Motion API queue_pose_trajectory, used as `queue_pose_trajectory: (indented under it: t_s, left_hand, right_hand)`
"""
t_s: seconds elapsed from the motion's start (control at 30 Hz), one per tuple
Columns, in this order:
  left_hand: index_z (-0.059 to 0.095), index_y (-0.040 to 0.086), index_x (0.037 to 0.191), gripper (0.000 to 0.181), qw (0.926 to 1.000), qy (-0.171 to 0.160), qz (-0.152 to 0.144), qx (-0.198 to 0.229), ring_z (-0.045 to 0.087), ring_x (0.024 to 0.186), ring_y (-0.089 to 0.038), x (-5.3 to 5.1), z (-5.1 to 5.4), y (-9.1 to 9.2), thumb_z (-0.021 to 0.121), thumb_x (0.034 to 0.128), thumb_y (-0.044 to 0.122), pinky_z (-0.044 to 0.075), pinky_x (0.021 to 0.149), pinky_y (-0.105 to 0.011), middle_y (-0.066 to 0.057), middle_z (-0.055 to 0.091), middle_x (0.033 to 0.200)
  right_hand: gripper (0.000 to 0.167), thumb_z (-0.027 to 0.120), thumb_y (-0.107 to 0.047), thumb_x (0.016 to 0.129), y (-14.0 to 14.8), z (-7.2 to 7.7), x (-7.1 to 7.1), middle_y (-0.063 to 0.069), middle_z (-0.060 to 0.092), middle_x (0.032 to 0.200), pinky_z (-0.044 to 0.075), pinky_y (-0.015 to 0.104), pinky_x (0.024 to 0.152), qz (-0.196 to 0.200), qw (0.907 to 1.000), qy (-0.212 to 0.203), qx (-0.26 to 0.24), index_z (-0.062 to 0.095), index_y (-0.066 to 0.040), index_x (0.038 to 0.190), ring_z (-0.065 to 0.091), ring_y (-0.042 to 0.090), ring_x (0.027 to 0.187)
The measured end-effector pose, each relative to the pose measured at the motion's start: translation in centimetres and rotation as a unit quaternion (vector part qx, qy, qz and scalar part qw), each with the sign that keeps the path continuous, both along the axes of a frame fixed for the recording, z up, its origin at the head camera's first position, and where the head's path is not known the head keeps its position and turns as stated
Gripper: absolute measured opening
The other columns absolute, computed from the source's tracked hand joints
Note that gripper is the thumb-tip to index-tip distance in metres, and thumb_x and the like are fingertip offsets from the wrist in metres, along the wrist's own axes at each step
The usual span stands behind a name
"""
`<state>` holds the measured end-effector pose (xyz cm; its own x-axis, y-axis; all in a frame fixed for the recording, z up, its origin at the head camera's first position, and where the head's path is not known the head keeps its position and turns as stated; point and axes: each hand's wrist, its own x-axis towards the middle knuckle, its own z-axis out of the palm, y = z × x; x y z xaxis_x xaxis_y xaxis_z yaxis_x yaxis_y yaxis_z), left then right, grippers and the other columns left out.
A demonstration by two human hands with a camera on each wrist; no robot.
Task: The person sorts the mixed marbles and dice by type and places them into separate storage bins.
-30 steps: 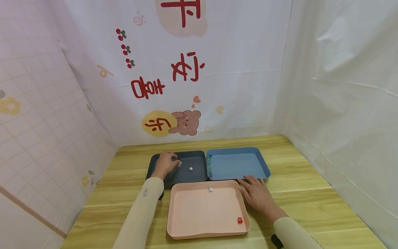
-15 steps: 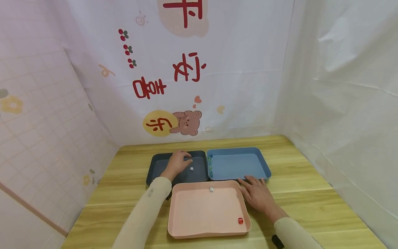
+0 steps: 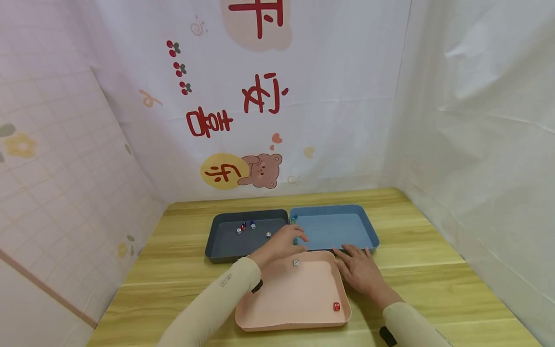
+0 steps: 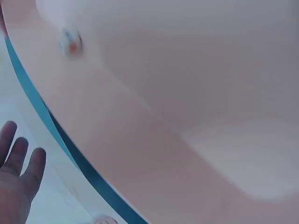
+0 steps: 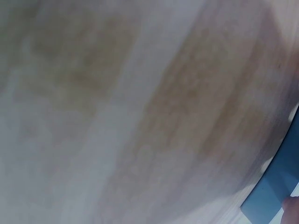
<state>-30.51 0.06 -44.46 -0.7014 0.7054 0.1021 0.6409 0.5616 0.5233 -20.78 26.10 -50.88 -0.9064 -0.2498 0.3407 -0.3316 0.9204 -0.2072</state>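
My left hand (image 3: 284, 242) hovers where the three trays meet, fingers loosely extended and nothing visible between them. It partly covers a column of green and blue dice (image 3: 296, 241) along the left wall of the blue tray (image 3: 338, 226). In the left wrist view, spread fingers (image 4: 32, 168) show at the lower left. My right hand (image 3: 359, 272) rests, fingers spread, by the back right corner of the pink tray (image 3: 286, 294) and the blue tray's front edge. A white die (image 3: 296, 263) and a red die (image 3: 336, 306) lie in the pink tray.
In the dark tray (image 3: 223, 246) at the back left sit several dice, among them a red die (image 3: 243, 227) and a white die (image 3: 268, 234). All three trays stand on a wooden table (image 3: 156, 270), backed by a printed white curtain (image 3: 342, 120).
My left hand has moved right and forward from the dark tray to the blue tray's left side. Dice it hid in the dark tray now show. My right hand stays put.
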Motion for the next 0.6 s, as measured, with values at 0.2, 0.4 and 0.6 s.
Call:
queue_pose_trajectory:
  t_s: [0.2, 0.4, 0.6]
  left_hand:
    - [0.073, 0.015, 0.115, 0.023, 0.9978, -0.007, -0.059, -0.029, 0.050, 0.128, -0.023, 1.8, -0.4, 2.0, 0.069, 0.0954, 0.026, 0.047, 0.099, -0.035, -0.012, 0.053, 0.139]
    - [0.073, 0.013, 0.116, 0.027, 0.9955, -0.019, -0.085, -0.037, 0.050, 0.126, -0.020, 2.8, -0.8, 2.8, 0.068, 0.0957, 0.029, 0.046, 0.099, -0.033, -0.009, 0.054, 0.138]
    - [0.074, 0.013, 0.115, 0.026, 0.9940, -0.006, -0.101, -0.040, 0.052, 0.124, -0.017, 3.5, -1.1, 3.3, 0.070, 0.0942, 0.029, 0.045, 0.099, -0.031, -0.006, 0.056, 0.135]
  right_hand:
    - [0.042, 0.057, -0.032, 0.102, -0.1, -0.1, 0.0, 0.020, 0.054, 0.139, 0.027, 0.071, 0.105, -0.001, 1.0000, 0.001, 0.009, 0.060, -0.012, 0.138, 0.047, 0.043, 0.130]
    - [0.042, 0.058, -0.032, 0.101, -0.2, 0.0, 0.0, 0.019, 0.055, 0.138, 0.029, 0.071, 0.104, -0.002, 0.9998, 0.010, 0.015, 0.061, -0.012, 0.138, 0.048, 0.042, 0.129]
    - [0.042, 0.058, -0.032, 0.101, -0.2, -0.1, 0.1, 0.019, 0.055, 0.138, 0.028, 0.071, 0.104, -0.001, 0.9999, 0.008, 0.014, 0.061, -0.012, 0.138, 0.048, 0.042, 0.129]
